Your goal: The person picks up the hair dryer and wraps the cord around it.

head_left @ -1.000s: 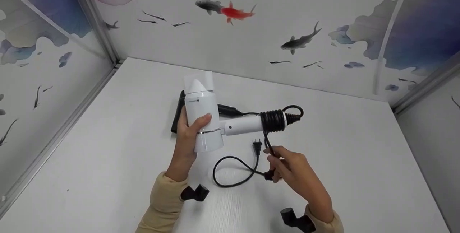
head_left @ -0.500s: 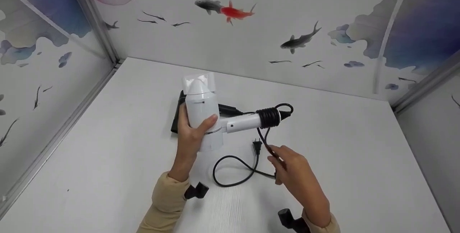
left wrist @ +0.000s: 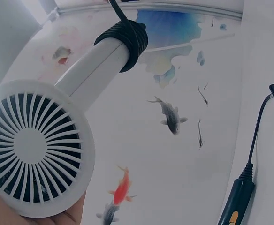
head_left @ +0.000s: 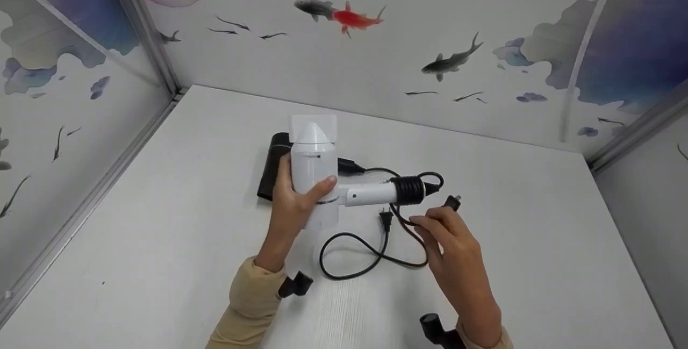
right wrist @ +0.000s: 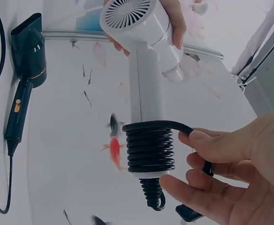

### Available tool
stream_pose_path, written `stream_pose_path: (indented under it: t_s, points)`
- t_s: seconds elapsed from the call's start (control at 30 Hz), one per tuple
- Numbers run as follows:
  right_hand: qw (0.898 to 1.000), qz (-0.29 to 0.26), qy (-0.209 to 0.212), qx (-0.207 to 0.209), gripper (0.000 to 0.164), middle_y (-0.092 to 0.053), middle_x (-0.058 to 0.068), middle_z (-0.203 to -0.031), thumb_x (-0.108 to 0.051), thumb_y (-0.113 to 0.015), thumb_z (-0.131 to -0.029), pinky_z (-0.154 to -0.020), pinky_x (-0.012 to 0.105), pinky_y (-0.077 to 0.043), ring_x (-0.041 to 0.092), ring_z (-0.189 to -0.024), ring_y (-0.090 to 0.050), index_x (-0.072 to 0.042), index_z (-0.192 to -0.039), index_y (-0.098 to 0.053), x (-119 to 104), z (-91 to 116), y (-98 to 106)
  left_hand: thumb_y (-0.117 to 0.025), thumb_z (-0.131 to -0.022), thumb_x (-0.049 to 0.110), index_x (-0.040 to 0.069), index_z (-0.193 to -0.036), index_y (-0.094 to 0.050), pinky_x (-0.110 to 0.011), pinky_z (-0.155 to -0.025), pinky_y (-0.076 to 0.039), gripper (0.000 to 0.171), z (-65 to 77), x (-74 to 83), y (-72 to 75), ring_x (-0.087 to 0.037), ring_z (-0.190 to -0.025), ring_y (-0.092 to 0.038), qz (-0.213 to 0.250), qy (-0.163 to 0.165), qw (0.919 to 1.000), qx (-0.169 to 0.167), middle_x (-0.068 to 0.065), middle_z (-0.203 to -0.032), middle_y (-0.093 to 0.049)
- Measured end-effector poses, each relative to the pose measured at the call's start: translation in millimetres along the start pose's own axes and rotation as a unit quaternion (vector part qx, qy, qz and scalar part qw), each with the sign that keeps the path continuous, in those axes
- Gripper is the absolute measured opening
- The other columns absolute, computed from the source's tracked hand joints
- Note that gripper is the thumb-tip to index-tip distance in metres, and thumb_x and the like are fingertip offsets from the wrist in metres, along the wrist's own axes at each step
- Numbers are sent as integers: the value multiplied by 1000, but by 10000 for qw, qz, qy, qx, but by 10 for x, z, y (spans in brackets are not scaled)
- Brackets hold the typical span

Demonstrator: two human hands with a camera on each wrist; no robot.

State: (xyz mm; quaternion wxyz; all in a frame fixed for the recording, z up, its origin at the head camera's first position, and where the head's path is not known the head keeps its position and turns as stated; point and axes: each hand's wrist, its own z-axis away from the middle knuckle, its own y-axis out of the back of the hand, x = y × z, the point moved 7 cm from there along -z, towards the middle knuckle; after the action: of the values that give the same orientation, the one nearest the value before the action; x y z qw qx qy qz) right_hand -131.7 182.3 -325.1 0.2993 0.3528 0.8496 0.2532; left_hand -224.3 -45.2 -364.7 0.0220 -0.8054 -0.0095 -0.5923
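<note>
My left hand point(head_left: 296, 198) grips the barrel of a white hair dryer point(head_left: 314, 166), thumb across its side, with the clear flat nozzle pointing away. The handle points right, and the black cord point(right wrist: 151, 150) is wound round it in several tight turns. In the right wrist view, my right hand point(right wrist: 226, 173) pinches the cord between thumb and index finger where it leaves the coil. The cord's plug point(head_left: 454, 202) sticks out beyond the right fingers in the head view. The left wrist view shows the dryer's round slotted rear grille point(left wrist: 31, 145).
A dark hair dryer point(right wrist: 29, 61) with a gold switch lies on the white table point(head_left: 188, 230), partly behind the white one. Its cord point(head_left: 322, 263) loops toward the front, and its plug point(head_left: 385, 220) lies below the white handle. Walls with painted fish point(head_left: 355, 18) enclose the table.
The white dryer has shifted a little right and its nozzle has turned more squarely away. My right hand has moved right and up with the cord, and the plug now shows past its fingers.
</note>
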Motion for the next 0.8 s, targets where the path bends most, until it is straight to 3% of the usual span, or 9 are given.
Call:
stream_pose_path:
  t_s: [0.23,0.47,0.67,0.8]
  points:
    - [9990,-322,165,-264,21,-56,7,-95,11,-67,-76,-78,15,-41,17,-89,-50,-3,-92,-68,10,0,13,-74,-77,23,7,-135,-34,-35,-74,-51,72,17,-54,-148,-23,-90,-58,-356,328,9954,-830,-14,-109,-56]
    - [9961,-735,378,-313,30,-56,8,-98,18,-66,-73,-71,15,-39,15,-88,-47,-4,-93,-66,47,17,85,-73,-77,26,14,-133,-35,-37,-70,-54,69,50,-100,-256,-24,-88,-60,-176,636,9826,-1738,-15,-106,-58]
    - [9868,-1290,875,-446,36,-56,10,-100,18,-68,-70,-69,13,-45,14,-92,-49,-6,-96,-65,30,47,74,-72,-78,29,12,-134,-34,-37,-72,-52,69,78,-82,-287,-22,-89,-58,5,548,9706,-2344,-14,-105,-57]
    - [9825,-1552,691,-762,36,-55,9,-104,15,-68,-72,-72,15,-46,13,-94,-50,-8,-99,-64,27,65,30,-72,-77,29,13,-134,-35,-39,-72,-53,71,100,-55,-283,-23,-89,-58,311,514,9648,-2559,-12,-105,-57]
